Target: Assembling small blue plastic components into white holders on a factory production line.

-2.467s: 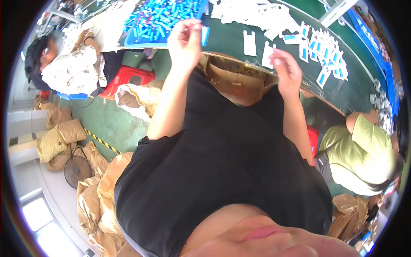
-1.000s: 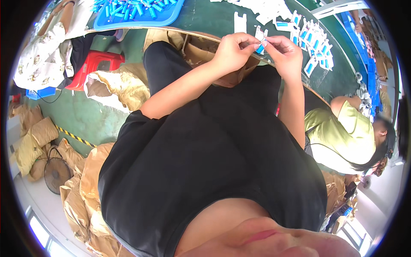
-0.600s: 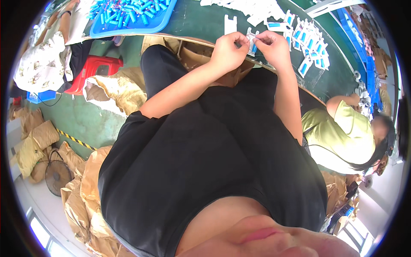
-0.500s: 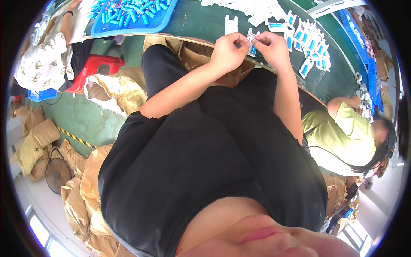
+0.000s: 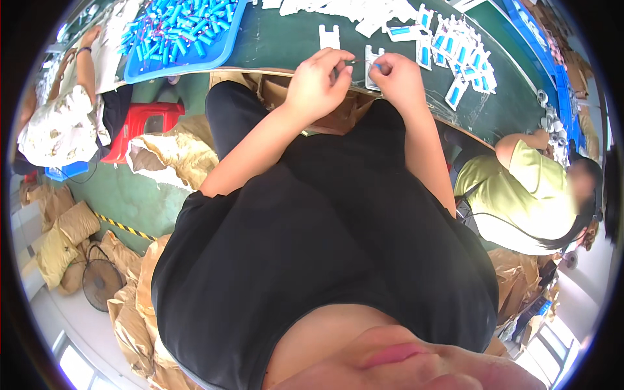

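Observation:
At the table's near edge a white plastic housing [image 5: 371, 57] lies between my hands. My right hand [image 5: 399, 79] is closed over it, its thumb and finger pinching a small blue cylindrical battery [image 5: 376, 65], mostly hidden. On the other side my left hand [image 5: 317, 83] has its fingers curled, the fingertips at a thin reddish wire [image 5: 358, 61] that stretches toward the battery. Beyond the left hand lies another white housing [image 5: 329, 38] with nothing blue in it. Several housings with blue batteries fitted [image 5: 463, 53] are piled to the right of my right hand.
A blue tray [image 5: 188, 73] of loose blue batteries with wires stands at the left on the green table [image 5: 279, 44]. White housings [image 5: 374, 12] are heaped at the back. One person in light green [image 5: 520, 192] sits at right, another person [image 5: 62, 133] at left. A red stool [image 5: 133, 123] stands left.
My left hand has pulled away to the left from the housing, and a wire now shows between the hands. My right hand stays by the housing. The whole view has shifted slightly.

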Available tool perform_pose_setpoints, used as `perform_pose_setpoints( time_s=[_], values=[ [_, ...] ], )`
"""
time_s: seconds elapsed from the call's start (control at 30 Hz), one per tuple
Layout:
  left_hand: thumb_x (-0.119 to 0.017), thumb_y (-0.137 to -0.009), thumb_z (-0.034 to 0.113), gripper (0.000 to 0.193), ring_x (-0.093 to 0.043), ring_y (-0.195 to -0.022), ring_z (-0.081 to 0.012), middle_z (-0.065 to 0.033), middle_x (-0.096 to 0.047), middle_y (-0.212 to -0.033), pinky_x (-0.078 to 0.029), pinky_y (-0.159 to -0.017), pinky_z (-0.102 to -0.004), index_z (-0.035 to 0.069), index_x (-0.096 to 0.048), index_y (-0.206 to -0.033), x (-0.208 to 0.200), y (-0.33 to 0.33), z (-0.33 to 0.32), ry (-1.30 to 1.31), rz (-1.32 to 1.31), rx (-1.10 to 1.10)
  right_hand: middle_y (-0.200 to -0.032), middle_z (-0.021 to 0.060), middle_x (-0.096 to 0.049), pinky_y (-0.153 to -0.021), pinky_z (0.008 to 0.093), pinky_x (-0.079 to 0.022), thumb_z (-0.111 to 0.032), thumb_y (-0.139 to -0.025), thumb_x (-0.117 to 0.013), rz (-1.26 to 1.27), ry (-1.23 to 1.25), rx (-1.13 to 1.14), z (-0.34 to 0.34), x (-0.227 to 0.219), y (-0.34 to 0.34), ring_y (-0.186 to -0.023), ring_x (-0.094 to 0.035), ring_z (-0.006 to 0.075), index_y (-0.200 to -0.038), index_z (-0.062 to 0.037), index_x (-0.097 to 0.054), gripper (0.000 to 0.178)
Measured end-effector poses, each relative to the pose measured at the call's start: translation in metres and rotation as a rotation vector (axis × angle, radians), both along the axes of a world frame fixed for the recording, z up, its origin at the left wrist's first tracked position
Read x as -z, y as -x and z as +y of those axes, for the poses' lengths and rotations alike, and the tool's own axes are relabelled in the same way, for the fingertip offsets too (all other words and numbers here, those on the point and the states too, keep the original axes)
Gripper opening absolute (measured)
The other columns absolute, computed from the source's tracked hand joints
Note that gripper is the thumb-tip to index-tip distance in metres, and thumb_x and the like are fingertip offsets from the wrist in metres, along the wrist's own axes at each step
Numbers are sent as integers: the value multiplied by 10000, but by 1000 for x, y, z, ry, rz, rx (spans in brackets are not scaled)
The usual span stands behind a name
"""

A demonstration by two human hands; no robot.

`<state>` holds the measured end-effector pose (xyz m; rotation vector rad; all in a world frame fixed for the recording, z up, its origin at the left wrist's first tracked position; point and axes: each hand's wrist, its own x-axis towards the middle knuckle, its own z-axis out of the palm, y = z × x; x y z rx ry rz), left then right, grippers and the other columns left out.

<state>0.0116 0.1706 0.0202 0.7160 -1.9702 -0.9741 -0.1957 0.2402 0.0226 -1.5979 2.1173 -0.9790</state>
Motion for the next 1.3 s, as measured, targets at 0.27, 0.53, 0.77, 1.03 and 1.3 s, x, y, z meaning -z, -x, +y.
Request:
perform_pose_setpoints(
  time_s=[0.27, 0.53, 0.77, 1.03, 1.3],
  values=[
    [-612, -925, -14, 213, -691, -813, -385, -141, -673, -924, -577, -703, -455, 62, -720, -1092, -22, -71, -47, 407, -39, -111, -930, 164, -714, -802, 477, -564, -145, -894, -728, 549, -68, 201, 67, -8, 82, -867, -706, 396, -1017, -83, -804, 158],
    [-766, -861, 210, 415, -705, -1098, -397, -211, -725, -1123, -564, -933, -500, 70, -726, -1250, -28, -161, -140, 157, -403, -713, -925, 153, -715, -819, 498, -554, -82, -877, -677, 819, 33, 372, 67, 4, 114, -885, -697, 381, -1012, -96, -811, 192],
    [-795, -824, 302, 382, -620, -1212, -390, -151, -679, -1247, -460, -1070, -564, 188, -796, -1189, -17, -181, -164, 514, -176, -331, -908, 116, -672, -777, 386, -544, -21, -890, -687, 314, 447, 20, 24, -6, 24, -835, -667, 291, -1121, -59, -761, 246],
    [-710, -893, 329, 220, -605, -1204, -340, -114, -698, -1055, -429, -994, -586, 216, -806, -1056, -30, -130, -165, 451, -955, -564, -1431, 177, -523, -928, 399, -580, -84, -871, -802, 153, 327, -288, -13, 9, -40, -1196, -619, 304, -1457, -107, -629, 612],
    [-670, -1044, 106, 90, -637, -659, -105, -41, -696, -777, -516, -626, -277, 23, -689, -1015, -39, -118, -143, 198, 178, -556, -1311, 116, -594, -831, 345, -550, -93, -849, -804, 35, 432, -215, -7, 18, -43, -872, -638, 217, -1386, -77, -653, 558]
  ],
)
